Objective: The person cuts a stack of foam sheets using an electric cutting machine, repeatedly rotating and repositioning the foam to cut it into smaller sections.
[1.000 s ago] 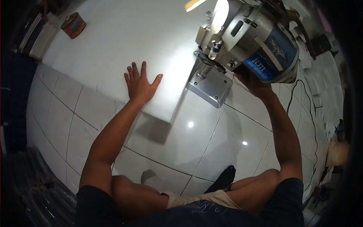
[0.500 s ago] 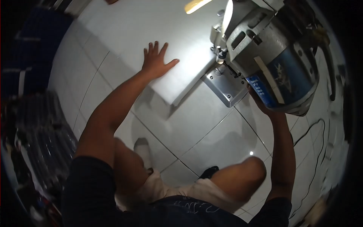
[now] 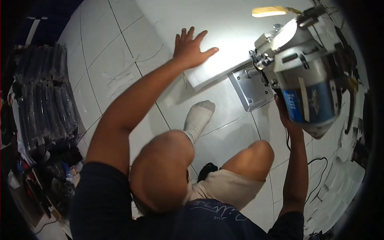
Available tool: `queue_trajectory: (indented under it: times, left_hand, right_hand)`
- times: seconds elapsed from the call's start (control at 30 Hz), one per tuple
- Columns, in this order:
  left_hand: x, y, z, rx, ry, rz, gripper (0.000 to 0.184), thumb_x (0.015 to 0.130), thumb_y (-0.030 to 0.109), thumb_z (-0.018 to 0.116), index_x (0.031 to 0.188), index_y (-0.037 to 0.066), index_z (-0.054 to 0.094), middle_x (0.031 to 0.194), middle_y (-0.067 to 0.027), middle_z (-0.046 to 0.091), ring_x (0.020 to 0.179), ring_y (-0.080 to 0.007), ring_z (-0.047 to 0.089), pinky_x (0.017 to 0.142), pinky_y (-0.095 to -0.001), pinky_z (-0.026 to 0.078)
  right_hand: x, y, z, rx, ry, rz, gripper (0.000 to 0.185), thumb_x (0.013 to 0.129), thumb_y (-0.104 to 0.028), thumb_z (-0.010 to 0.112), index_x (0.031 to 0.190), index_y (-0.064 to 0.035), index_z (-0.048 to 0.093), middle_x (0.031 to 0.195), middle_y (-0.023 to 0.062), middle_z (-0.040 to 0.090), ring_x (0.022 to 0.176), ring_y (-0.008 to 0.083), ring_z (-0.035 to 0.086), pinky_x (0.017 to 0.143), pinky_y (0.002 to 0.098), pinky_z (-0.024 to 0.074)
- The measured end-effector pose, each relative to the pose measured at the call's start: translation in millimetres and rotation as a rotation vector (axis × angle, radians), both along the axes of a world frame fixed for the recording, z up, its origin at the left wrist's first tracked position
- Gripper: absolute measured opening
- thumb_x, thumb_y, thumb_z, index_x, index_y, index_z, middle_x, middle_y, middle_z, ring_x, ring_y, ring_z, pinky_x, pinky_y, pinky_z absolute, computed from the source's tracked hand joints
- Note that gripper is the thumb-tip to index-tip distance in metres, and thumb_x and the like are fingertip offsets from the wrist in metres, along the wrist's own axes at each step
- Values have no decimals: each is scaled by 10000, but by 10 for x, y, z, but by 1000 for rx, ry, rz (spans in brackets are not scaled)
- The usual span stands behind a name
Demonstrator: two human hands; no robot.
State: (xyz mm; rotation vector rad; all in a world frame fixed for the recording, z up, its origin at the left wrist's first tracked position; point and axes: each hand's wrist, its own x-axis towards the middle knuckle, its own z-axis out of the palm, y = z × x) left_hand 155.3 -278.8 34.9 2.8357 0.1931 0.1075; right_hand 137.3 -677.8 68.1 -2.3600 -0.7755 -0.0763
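Note:
My left hand (image 3: 192, 50) lies flat with fingers spread on a thick white slab (image 3: 228, 42), near its front left corner. What the slab is made of I cannot tell; it may be stacked cloth. A cloth cutting machine (image 3: 308, 94) with a blue "km" motor housing stands at the slab's right front edge. Its metal base plate (image 3: 253, 94) rests beside that edge, and its lamp lights the slab. My right hand (image 3: 285, 116) is low beside the machine; the motor housing hides most of its fingers, so its grip does not show.
White floor tiles (image 3: 108, 52) surround the slab. Dark plastic-wrapped bundles (image 3: 44, 108) are stacked at the left. A black cable (image 3: 320, 159) runs over the floor at the right, near pale piled material (image 3: 340, 180). My socked foot (image 3: 200, 116) stands before the slab.
The view has shifted, and slab and machine appear farther right. My left knee has come up and forward, with the socked foot set nearer the slab. My left hand is still flat on the slab.

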Motion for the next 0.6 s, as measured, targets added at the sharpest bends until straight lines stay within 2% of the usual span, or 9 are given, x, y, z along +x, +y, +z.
queue_trajectory:
  times: [0.13, 0.23, 0.3, 0.37, 0.4, 0.43, 0.5, 0.53, 0.6]
  left_hand:
    - [150, -258, -372, -64, -9, 21, 938, 816, 778, 536, 1544, 220, 339, 1595, -267, 206, 1493, -470, 102, 1202, -588, 61]
    - [173, -305, -625, -35, -9, 84, 1001, 779, 809, 548, 1555, 222, 312, 1600, -275, 172, 1495, -479, 64, 1190, -619, 19]
    - [167, -370, -701, 5, -96, 87, 1044, 744, 835, 564, 1550, 217, 322, 1594, -279, 177, 1491, -488, 58, 1182, -635, 10]
    - [145, -375, -743, 0, -114, 87, 1062, 725, 845, 574, 1544, 213, 334, 1586, -277, 196, 1492, -485, 59, 1183, -633, 20]
    - [144, -381, -750, 3, -127, 91, 1062, 721, 841, 585, 1541, 212, 341, 1584, -276, 202, 1491, -485, 65, 1183, -632, 26]
    - [142, -406, -753, 6, -140, 87, 1063, 716, 838, 596, 1538, 211, 349, 1582, -275, 208, 1490, -486, 71, 1183, -631, 32]
    - [121, -439, -739, 0, -153, 73, 1064, 713, 835, 603, 1536, 210, 353, 1581, -274, 213, 1488, -488, 82, 1183, -630, 38]
    - [103, -439, -737, 5, -167, 80, 1064, 709, 833, 611, 1534, 209, 358, 1580, -274, 217, 1486, -490, 94, 1183, -628, 43]
    - [85, -448, -750, 1, -174, 77, 1066, 708, 834, 611, 1534, 209, 358, 1580, -273, 218, 1484, -491, 103, 1185, -625, 45]
  right_hand:
    - [-39, 42, 153, -369, -228, -14, 283, 991, -237, 618, 1215, -66, 645, 1177, 81, 693, 1144, 244, 625, 981, 372, 473]
    - [-57, 112, -34, 645, 760, -346, 335, 1006, -311, 586, 1249, -84, 626, 1224, 115, 667, 1201, 257, 587, 1027, 381, 437]
    - [-18, 22, 225, 633, 855, -315, 367, 1003, -329, 591, 1274, -81, 608, 1286, 122, 637, 1248, 254, 555, 1057, 386, 409]
    - [-19, 174, 367, -706, 296, -52, 491, 1095, -304, 347, 1508, -38, 325, 1574, 86, 339, 1432, 117, 339, 1202, 297, 315]
    - [29, -57, 75, -41, 623, -243, 484, 1095, -290, 357, 1519, -61, 317, 1579, 68, 337, 1429, 112, 346, 1192, 285, 323]
    - [58, -145, -15, -44, 622, -254, 484, 1095, -290, 357, 1519, -61, 317, 1579, 68, 337, 1429, 112, 346, 1192, 285, 323]
    - [33, -265, -112, 599, 1022, -137, 470, 1096, -267, 355, 1528, -88, 299, 1582, 46, 332, 1420, 80, 347, 1181, 271, 340]
    - [-90, 251, 316, -44, 436, -165, 373, 1008, -321, 580, 1284, -72, 600, 1262, 125, 652, 1224, 255, 567, 1055, 404, 401]
    - [-87, 259, 254, -168, 321, -194, 373, 1010, -326, 575, 1277, -66, 602, 1244, 129, 654, 1196, 258, 574, 1043, 404, 403]
